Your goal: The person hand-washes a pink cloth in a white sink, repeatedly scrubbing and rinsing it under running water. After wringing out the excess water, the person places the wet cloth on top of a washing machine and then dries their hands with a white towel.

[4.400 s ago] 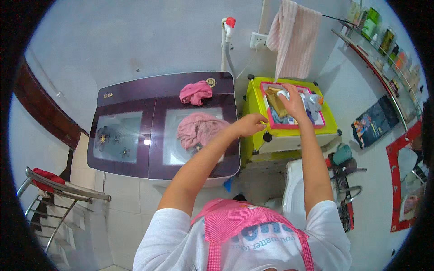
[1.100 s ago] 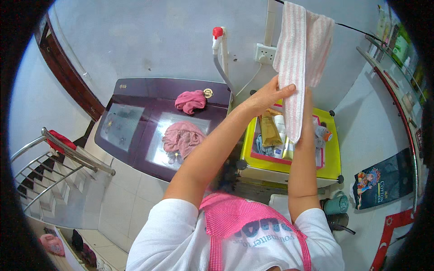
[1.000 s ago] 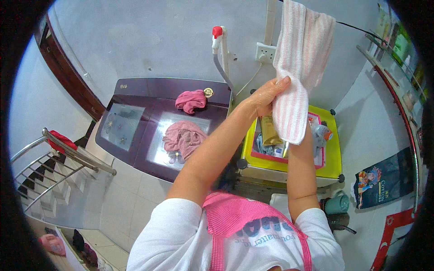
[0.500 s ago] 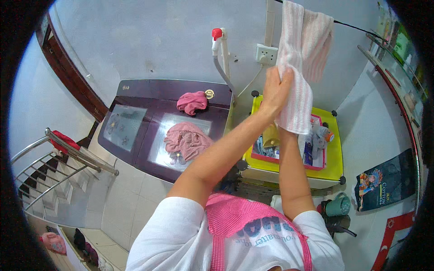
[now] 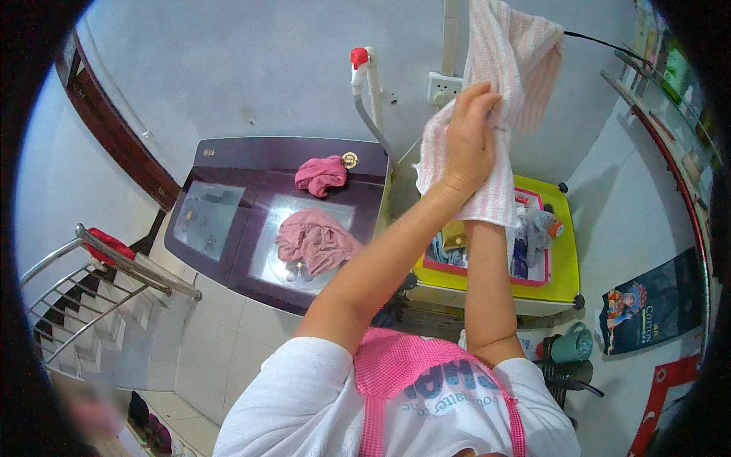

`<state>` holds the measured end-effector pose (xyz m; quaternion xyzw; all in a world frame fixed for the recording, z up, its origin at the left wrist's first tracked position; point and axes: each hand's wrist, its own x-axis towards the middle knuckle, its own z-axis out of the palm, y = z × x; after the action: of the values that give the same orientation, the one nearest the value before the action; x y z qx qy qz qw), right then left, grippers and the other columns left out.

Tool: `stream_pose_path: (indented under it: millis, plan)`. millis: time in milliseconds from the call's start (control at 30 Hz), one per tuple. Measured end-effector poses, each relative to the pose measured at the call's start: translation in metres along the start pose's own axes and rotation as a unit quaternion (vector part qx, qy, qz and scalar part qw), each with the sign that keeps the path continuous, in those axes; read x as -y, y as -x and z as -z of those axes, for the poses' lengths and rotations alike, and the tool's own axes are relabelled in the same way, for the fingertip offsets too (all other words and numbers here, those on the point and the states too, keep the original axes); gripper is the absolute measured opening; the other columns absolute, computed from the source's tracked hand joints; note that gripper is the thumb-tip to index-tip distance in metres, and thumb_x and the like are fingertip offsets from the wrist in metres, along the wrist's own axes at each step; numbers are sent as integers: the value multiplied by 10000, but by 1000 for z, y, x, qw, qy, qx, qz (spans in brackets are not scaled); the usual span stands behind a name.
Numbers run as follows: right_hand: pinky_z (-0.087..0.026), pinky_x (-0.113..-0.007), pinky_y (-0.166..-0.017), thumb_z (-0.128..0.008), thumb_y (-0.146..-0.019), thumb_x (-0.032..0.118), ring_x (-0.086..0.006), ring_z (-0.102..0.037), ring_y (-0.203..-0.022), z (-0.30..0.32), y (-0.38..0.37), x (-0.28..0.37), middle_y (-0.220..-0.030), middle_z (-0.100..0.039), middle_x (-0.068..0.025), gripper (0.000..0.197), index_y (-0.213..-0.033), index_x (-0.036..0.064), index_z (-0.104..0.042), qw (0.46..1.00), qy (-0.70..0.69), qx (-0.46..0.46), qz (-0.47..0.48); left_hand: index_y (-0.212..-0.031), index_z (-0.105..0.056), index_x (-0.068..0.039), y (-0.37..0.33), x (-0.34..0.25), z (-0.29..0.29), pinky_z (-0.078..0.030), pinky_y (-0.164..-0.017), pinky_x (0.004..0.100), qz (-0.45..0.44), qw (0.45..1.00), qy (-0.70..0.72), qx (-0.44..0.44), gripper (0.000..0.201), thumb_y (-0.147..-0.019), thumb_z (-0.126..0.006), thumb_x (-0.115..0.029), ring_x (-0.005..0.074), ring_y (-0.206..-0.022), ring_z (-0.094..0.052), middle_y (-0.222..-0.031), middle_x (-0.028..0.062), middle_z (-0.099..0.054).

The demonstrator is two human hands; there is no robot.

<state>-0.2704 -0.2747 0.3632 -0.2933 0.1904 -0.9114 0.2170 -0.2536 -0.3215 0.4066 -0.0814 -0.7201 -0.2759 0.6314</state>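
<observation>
A pink-and-white striped towel (image 5: 495, 179) hangs over a dark line at the upper right. My left hand (image 5: 468, 145) is closed over the front of its lower part, fingers together and pressing the cloth. From below, my right forearm (image 5: 489, 289) goes up behind the towel. The cloth covers my right hand, so its fingers do not show. Below my hands, a pink-rimmed box (image 5: 544, 266) with small items sits on a yellow-topped stand (image 5: 562, 228).
On the purple washing machine (image 5: 251, 228) lie a bright pink cloth (image 5: 321, 176) and a paler pink cloth (image 5: 316, 240). A hose with a red-handled tap (image 5: 359, 59) runs up the wall beside a socket (image 5: 443, 87). Glass shelves (image 5: 670, 145) line the right; a stair railing (image 5: 114, 259) stands left.
My left hand has moved from the towel's left edge further across its front. The towel's lower part is now bunched and spread to the left around my hands.
</observation>
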Motion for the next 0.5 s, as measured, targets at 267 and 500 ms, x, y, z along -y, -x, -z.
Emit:
stream_pose_path:
  millis: [267,500]
  plan:
    - [-288,-332,-1075,-391,-966,273,-225,-358,-1284,4,-7,49,-1402,-370,-88,490,-1396,57,-304,720,683,120,-31,-1106,-569,-54,-26,-14,-16,-410,-931,326,401,644,646,-85,328,-930,-449,-305,190,-1039,-525,-1130,64,-572]
    - [-282,-310,-1069,-356,-975,172,-206,-353,-1286,25,-14,41,-1390,-374,-99,431,-1375,19,-311,690,716,100,38,-1284,-380,4,-18,-17,-16,-296,-1026,324,43,969,235,62,480,-837,-492,-132,226,-1181,-407,-1249,114,-438]
